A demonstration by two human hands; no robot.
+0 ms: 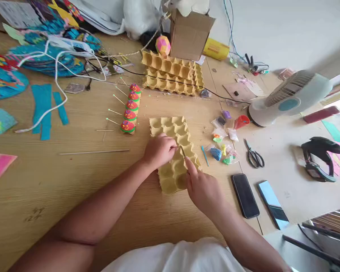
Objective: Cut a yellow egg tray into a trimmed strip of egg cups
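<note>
A yellowish pulp egg tray [170, 186] lies on the wooden table in front of me. Over its middle, my left hand [160, 151] is closed with fingertips pinched on a short thin stick [175, 147]. My right hand [202, 189], at the tray's right edge, grips a slim dark tool [183, 152], index finger stretched along it; its kind is too small to tell. The tool's tip is close to the stick's end. Left of the tray stands a row of egg cups painted as red and green caterpillar faces [129, 115], with several green-tipped sticks [115, 112] beside it.
A long thin stick [94, 152] lies to the left. On the right are clay packets [216, 153], scissors [255, 158], two phones [245, 195] and a fan [289, 98]. More egg trays [170, 77] and a cardboard box [188, 36] stand at the back. A white cable [56, 79] crosses the left side.
</note>
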